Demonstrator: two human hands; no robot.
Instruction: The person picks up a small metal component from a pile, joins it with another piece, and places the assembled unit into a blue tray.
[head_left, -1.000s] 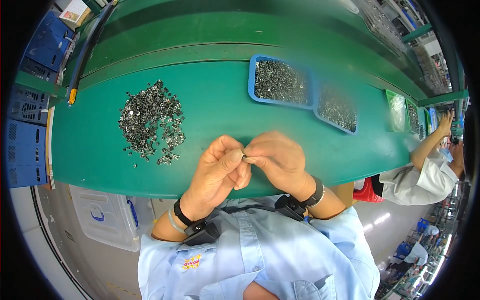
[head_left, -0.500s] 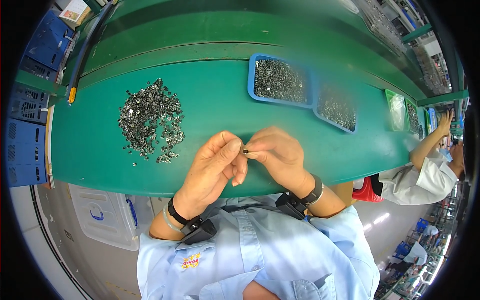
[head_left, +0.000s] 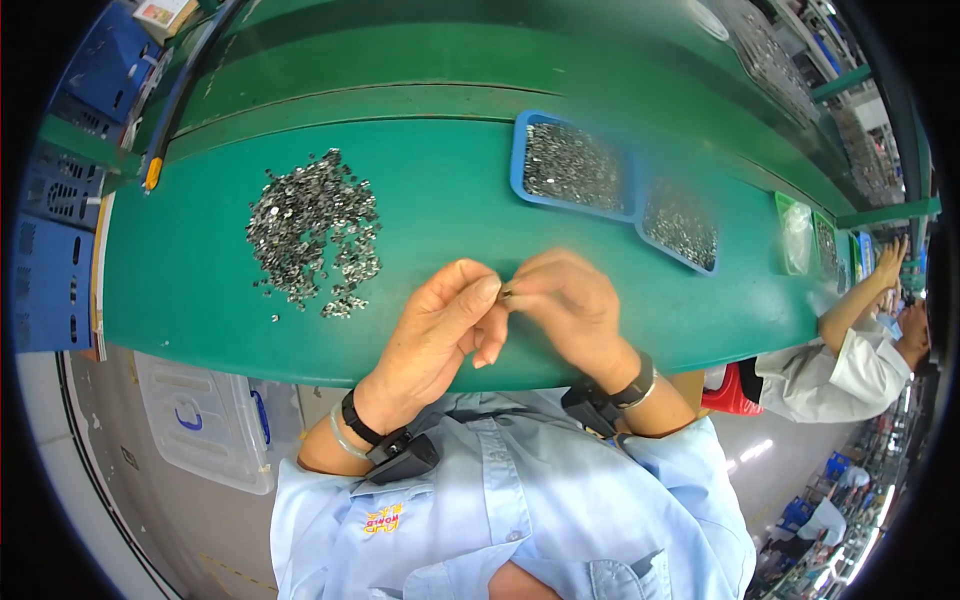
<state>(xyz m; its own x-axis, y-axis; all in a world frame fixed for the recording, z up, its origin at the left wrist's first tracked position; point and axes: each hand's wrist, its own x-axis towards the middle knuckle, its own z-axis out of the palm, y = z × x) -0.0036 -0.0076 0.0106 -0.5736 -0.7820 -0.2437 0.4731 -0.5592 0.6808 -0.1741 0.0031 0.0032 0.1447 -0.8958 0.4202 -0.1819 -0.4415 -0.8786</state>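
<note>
My left hand (head_left: 440, 325) and my right hand (head_left: 570, 305) meet fingertip to fingertip over the front part of the green bench. Between their pinched thumbs and forefingers is a tiny dark metal part (head_left: 507, 294), mostly hidden by the fingers. My right hand is slightly blurred. Left of the hands lies a loose pile of small shiny metal parts (head_left: 305, 225). Beyond my right hand stand two blue trays, a farther tray (head_left: 519, 165) and a nearer tray (head_left: 672, 258), both filled with similar small parts and partly blurred.
A green bin (head_left: 783, 235) with a clear plastic bag stands at the bench's right end. Beyond it a co-worker's arm (head_left: 855, 290) reaches over the bench. Blue crates (head_left: 50, 290) are stacked at left. A lidded clear box (head_left: 200, 425) sits on the floor.
My hands stay together at the tiny part, while my right hand's fingers have shifted and blurred around it. The whole view has moved slightly.
</note>
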